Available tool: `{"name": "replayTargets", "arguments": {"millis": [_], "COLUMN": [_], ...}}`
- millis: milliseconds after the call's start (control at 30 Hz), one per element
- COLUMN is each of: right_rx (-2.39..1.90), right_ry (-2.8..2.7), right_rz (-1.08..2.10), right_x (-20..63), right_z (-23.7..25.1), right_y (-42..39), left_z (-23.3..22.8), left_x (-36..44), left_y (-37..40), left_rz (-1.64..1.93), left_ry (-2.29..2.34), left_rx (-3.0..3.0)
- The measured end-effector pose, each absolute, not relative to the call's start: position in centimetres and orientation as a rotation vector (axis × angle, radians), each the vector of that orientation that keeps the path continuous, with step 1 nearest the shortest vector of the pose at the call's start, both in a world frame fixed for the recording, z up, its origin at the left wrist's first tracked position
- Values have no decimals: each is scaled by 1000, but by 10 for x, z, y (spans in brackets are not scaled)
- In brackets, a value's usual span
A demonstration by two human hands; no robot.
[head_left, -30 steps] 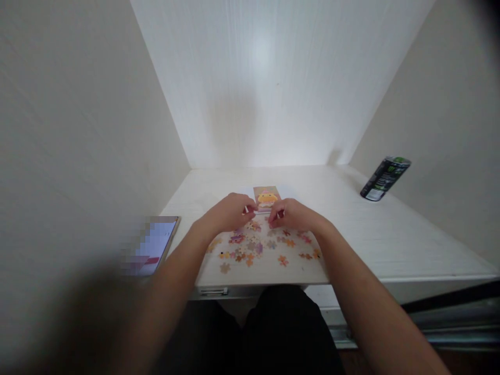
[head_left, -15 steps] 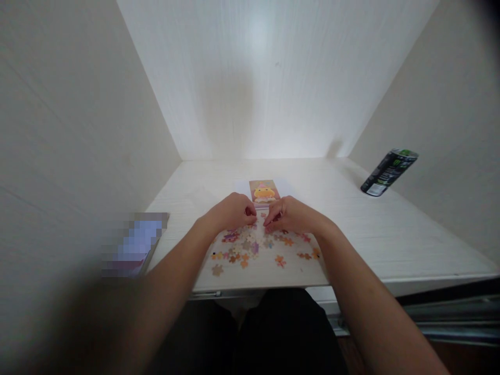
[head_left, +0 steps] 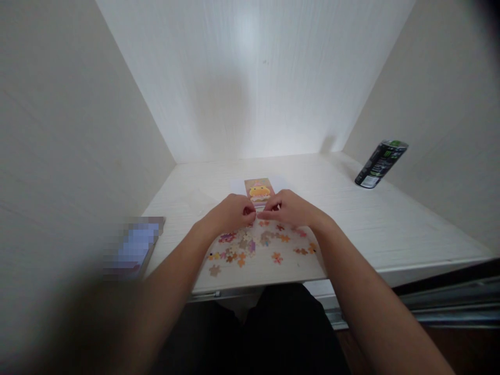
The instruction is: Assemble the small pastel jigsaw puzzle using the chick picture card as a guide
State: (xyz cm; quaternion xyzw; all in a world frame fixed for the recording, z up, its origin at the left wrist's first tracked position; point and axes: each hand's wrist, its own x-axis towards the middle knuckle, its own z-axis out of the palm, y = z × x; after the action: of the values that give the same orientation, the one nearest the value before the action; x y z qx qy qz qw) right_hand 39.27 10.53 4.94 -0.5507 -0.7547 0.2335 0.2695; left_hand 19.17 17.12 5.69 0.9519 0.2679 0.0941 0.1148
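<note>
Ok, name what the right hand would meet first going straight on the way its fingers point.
Most likely the left hand, just ahead of the right hand; whether they touch is hard to tell.

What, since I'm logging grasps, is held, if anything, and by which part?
Cannot be told: the left hand and right hand nearly meet, hiding anything pinched.

A pale back wall (head_left: 297,88) with a soft bright glow (head_left: 248,28) rises behind the white tabletop (head_left: 344,224). Grey side walls (head_left: 70,104) flank the tabletop; dark brown floor (head_left: 449,346) shows below it.
</note>
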Motion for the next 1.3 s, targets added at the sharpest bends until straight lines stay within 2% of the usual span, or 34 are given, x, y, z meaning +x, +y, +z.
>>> {"name": "replayTargets", "arguments": {"millis": [167, 433, 567, 767, 1000, 1300], "right_rx": [-1507, -1381, -1398, -1351, -1315, -1412], "right_ry": [-1804, -2234, -2371, -2380, -2393, -2343], "right_rz": [458, 815, 813, 813, 907, 725], "right_x": [402, 380, 370, 368, 369, 377], "right_z": [50, 47, 47, 47, 51, 46], "right_y": [110, 105, 102, 101, 100, 105], "left_z": [60, 55, 58, 66, 70, 69], "left_x": [191, 189, 179, 160, 160, 158], "left_y": [172, 177, 186, 195, 191, 196], "left_rz": [273, 273, 288, 68, -1, -25], "left_ry": [762, 789, 876, 822, 806, 729], "left_rx": [2775, 2748, 2721, 2635, 2544, 2499]}}
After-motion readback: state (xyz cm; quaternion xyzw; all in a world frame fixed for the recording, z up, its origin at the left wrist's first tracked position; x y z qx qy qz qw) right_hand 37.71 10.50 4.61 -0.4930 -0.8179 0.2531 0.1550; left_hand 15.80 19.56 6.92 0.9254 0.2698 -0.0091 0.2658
